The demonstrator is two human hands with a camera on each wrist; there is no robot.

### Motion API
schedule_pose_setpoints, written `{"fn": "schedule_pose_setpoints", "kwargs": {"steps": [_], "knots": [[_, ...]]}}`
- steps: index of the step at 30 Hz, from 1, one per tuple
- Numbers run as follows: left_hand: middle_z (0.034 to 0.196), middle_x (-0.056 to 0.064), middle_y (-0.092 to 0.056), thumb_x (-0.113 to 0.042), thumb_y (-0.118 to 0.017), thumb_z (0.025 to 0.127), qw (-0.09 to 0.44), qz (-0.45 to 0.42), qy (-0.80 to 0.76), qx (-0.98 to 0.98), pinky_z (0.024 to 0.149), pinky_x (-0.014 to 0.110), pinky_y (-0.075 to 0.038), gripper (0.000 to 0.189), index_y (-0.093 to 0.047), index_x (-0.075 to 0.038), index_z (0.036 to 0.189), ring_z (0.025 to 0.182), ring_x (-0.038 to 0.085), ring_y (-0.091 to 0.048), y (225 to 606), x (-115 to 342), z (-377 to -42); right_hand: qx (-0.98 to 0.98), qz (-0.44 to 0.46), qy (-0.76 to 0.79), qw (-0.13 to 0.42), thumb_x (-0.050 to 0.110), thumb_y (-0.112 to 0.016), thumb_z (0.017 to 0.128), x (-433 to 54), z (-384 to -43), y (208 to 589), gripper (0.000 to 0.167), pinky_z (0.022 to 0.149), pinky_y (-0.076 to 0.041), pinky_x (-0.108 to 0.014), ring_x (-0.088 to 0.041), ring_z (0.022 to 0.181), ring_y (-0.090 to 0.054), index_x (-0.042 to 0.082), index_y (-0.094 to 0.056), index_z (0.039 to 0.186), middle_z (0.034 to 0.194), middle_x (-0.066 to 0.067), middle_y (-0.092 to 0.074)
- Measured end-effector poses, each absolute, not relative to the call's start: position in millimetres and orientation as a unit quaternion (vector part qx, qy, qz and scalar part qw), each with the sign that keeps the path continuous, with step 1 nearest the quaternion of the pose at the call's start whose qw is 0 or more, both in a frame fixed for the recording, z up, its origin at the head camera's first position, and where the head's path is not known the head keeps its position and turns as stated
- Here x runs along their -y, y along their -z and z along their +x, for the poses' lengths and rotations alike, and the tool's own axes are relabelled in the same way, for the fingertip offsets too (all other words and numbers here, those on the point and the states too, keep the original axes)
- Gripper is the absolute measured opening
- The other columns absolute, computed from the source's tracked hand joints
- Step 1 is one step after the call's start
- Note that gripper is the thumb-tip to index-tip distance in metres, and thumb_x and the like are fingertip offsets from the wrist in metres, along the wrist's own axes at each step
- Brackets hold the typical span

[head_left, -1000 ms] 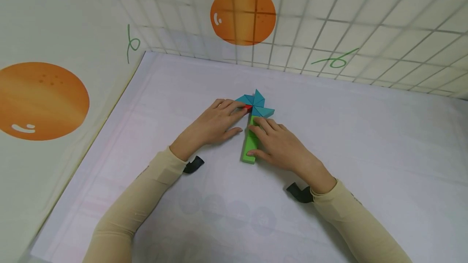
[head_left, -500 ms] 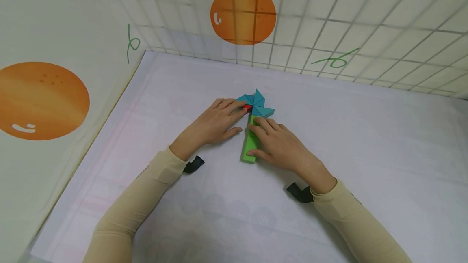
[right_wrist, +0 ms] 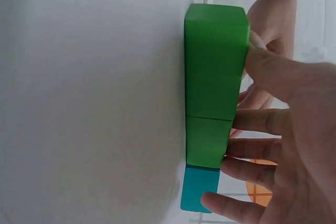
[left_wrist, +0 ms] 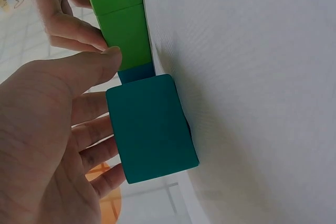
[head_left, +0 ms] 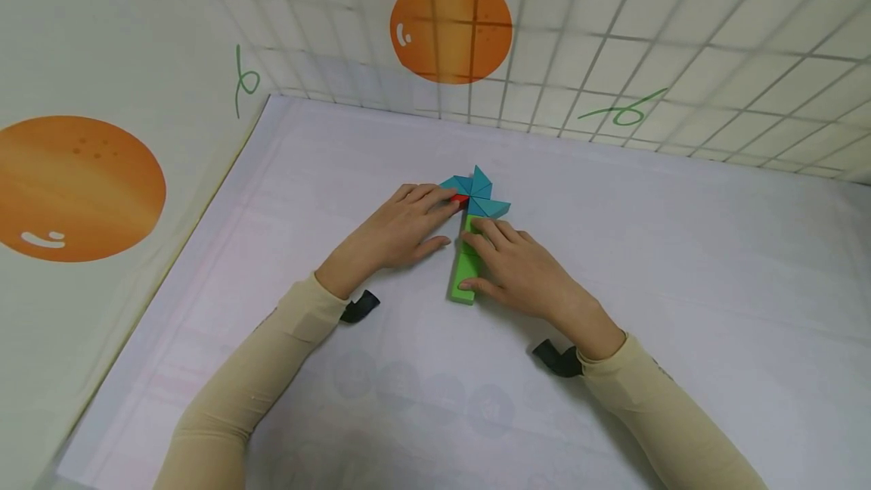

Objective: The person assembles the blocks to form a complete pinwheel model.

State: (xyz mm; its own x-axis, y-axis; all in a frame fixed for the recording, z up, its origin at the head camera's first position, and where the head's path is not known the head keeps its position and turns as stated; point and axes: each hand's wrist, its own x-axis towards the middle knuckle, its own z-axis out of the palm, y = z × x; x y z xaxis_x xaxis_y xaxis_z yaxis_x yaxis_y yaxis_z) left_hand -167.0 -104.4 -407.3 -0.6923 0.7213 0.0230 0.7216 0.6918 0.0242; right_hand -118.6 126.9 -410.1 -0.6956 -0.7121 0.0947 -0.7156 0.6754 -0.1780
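Note:
Several blue triangular blocks (head_left: 481, 186) lie on the white surface in a pinwheel shape, with a bit of a red block (head_left: 460, 200) showing on the left side. Two green blocks (head_left: 466, 269) in a line form a stem below them. My left hand (head_left: 398, 229) rests its fingertips over the red and left blue blocks, partly hiding them. In the left wrist view a teal block face (left_wrist: 152, 129) stands beside those extended fingers. My right hand (head_left: 520, 271) lies along the green stem, fingers and thumb on top. The right wrist view shows straight fingers touching the green blocks (right_wrist: 214, 66).
A white cloth-like surface (head_left: 680, 263) spreads around the blocks. Behind it rises a wall (head_left: 558, 36) printed with a grid and an orange; another orange print (head_left: 82, 187) is at left. Black curved pieces (head_left: 558, 359) stick out by both wrists.

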Motion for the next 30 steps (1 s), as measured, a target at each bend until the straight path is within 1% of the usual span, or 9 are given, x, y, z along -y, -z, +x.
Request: {"fn": "schedule_pose_setpoints", "kwargs": {"steps": [5, 17, 20, 24, 27, 30], "knots": [[0.149, 0.009, -0.044, -0.04, -0.059, 0.097, 0.0, -0.391, 0.02, 0.92, 0.113, 0.045, -0.032, 0.059, -0.047, -0.009, 0.146, 0.137, 0.03, -0.04, 406.5, 103.8, -167.5, 0.916, 0.389, -0.102, 0.007, 0.054, -0.063, 0.09, -126.8, -119.6, 409.2, 0.069, 0.09, -0.052, -0.047, -0.031, 0.128, -0.047, 0.006, -0.051, 0.138, 0.14, -0.013, -0.045], [0.148, 0.008, -0.045, -0.039, -0.06, 0.097, 0.006, -0.397, 0.029, 0.917, 0.113, 0.045, -0.034, 0.058, -0.048, -0.009, 0.145, 0.137, 0.029, -0.04, 406.9, 104.6, -168.5, 0.919, 0.382, -0.102, -0.007, 0.053, -0.062, 0.09, -126.9, -119.5, 408.3, 0.069, 0.091, -0.052, -0.048, -0.031, 0.129, -0.046, 0.006, -0.049, 0.139, 0.141, -0.013, -0.044], [0.151, 0.009, -0.043, -0.039, -0.059, 0.097, 0.004, -0.393, 0.043, 0.918, 0.113, 0.046, -0.033, 0.057, -0.047, -0.009, 0.145, 0.138, 0.029, -0.04, 403.7, 109.7, -171.3, 0.919, 0.38, -0.101, -0.009, 0.053, -0.062, 0.091, -126.8, -119.6, 408.6, 0.069, 0.091, -0.052, -0.049, -0.031, 0.129, -0.046, 0.006, -0.049, 0.139, 0.142, -0.013, -0.044], [0.152, 0.01, -0.042, -0.037, -0.059, 0.097, 0.008, -0.363, 0.071, 0.929, 0.112, 0.048, -0.033, 0.057, -0.046, -0.01, 0.146, 0.138, 0.029, -0.04, 391.4, 125.7, -176.3, 0.919, 0.38, -0.103, -0.012, 0.054, -0.062, 0.09, -126.1, -119.7, 409.4, 0.069, 0.092, -0.051, -0.049, -0.031, 0.13, -0.046, 0.006, -0.049, 0.139, 0.142, -0.013, -0.044], [0.144, 0.011, -0.05, -0.036, -0.06, 0.097, 0.013, -0.343, 0.088, 0.935, 0.109, 0.048, -0.036, 0.055, -0.049, -0.009, 0.143, 0.131, 0.029, -0.047, 381.4, 139.1, -179.9, 0.919, 0.379, -0.104, -0.015, 0.054, -0.062, 0.09, -125.4, -119.6, 409.6, 0.07, 0.093, -0.051, -0.049, -0.031, 0.13, -0.046, 0.006, -0.049, 0.139, 0.142, -0.013, -0.044], [0.129, 0.011, -0.06, -0.036, -0.063, 0.096, 0.007, -0.327, 0.098, 0.94, 0.101, 0.046, -0.043, 0.053, -0.053, -0.009, 0.141, 0.116, 0.028, -0.056, 372.6, 150.0, -182.1, 0.921, 0.376, -0.103, -0.017, 0.054, -0.063, 0.09, -125.1, -119.2, 409.4, 0.07, 0.095, -0.05, -0.049, -0.031, 0.131, -0.045, 0.006, -0.049, 0.139, 0.143, -0.013, -0.044]]}}
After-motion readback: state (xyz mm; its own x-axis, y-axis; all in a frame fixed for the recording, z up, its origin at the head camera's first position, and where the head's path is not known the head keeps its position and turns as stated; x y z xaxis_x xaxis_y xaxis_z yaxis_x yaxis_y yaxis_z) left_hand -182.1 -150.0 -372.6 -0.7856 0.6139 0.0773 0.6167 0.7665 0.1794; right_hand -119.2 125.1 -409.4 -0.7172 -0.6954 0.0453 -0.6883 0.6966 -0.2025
